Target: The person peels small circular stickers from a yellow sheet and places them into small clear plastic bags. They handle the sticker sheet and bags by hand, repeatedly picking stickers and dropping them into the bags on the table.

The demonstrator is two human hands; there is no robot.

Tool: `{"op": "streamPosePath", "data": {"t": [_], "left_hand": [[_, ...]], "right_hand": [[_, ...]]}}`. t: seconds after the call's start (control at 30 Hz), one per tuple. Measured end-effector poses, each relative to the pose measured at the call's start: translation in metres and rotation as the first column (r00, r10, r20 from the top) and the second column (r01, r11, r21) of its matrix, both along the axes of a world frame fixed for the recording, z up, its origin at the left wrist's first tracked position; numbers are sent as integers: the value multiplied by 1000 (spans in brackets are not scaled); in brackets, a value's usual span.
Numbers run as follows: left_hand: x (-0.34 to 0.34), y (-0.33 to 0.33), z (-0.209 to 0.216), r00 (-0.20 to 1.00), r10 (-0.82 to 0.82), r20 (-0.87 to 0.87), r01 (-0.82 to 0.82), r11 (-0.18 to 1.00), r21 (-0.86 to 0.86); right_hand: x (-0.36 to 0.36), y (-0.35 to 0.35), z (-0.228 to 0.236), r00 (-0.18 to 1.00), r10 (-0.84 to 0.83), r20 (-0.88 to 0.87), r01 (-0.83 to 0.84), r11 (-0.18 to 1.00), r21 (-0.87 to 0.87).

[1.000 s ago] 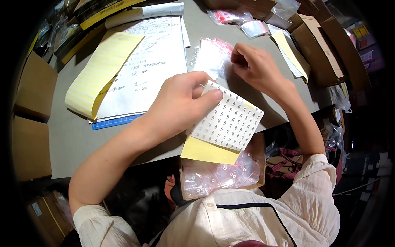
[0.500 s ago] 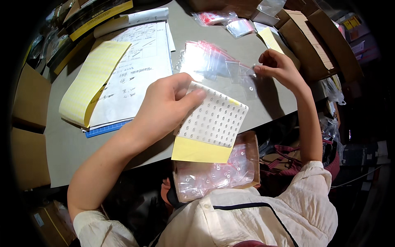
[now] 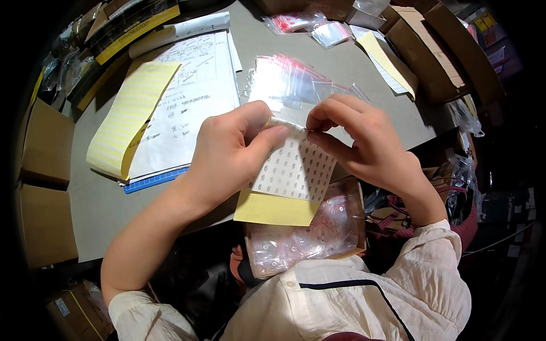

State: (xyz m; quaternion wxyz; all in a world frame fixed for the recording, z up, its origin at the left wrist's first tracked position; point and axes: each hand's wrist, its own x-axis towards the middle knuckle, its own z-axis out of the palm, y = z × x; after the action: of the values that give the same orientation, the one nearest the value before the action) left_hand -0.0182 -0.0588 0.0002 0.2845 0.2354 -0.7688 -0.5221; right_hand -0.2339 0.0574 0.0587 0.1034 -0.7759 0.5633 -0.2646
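My left hand [image 3: 233, 145] pinches the upper left edge of a white sticker sheet [image 3: 290, 170], printed with rows of small black marks. A bare yellow backing strip [image 3: 276, 208] runs along its lower end. At the sheet's upper right edge, my right hand [image 3: 358, 128] has thumb and forefinger closed in a pinch; whether a single sticker is between them is hidden. Just beyond the sheet, a fanned pile of small clear zip bags [image 3: 296, 82] with red edges lies on the grey table [image 3: 227, 207].
An open cardboard box [image 3: 362, 224] of clear bags sits below the sheet, against my body. Handwritten papers [image 3: 199, 102] and a curled yellow label sheet [image 3: 128, 119] lie left. More bags [image 3: 330, 34] are at the back, beside a cardboard box [image 3: 424, 51] at right.
My right hand has come left from the bag at the pile's right end to the sticker sheet's upper edge. The left hand still holds the sheet, now tilted slightly differently.
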Motion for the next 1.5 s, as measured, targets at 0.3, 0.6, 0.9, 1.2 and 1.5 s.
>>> {"op": "streamPosePath", "data": {"t": [0.3, 0.6, 0.9, 1.2, 1.5], "left_hand": [[2, -4, 4, 988, -25, 155, 11, 995, 96], [-2, -7, 0, 993, -18, 113, 0, 987, 160], [-3, -6, -10, 1000, 5, -21, -2, 988, 152], [0, -5, 7, 988, -61, 141, 33, 981, 191], [2, -12, 5, 980, -137, 147, 111, 978, 175]], "right_hand": [[9, 11, -27, 938, -36, -344, -99, 925, -367], [-129, -18, -40, 602, -481, 637, 221, 867, 446], [-127, -34, -16, 891, -344, 296, 137, 826, 547], [-119, -40, -13, 828, -410, -382, 496, 854, 159], [-100, -58, -5, 990, -128, 62, 90, 905, 416]]}}
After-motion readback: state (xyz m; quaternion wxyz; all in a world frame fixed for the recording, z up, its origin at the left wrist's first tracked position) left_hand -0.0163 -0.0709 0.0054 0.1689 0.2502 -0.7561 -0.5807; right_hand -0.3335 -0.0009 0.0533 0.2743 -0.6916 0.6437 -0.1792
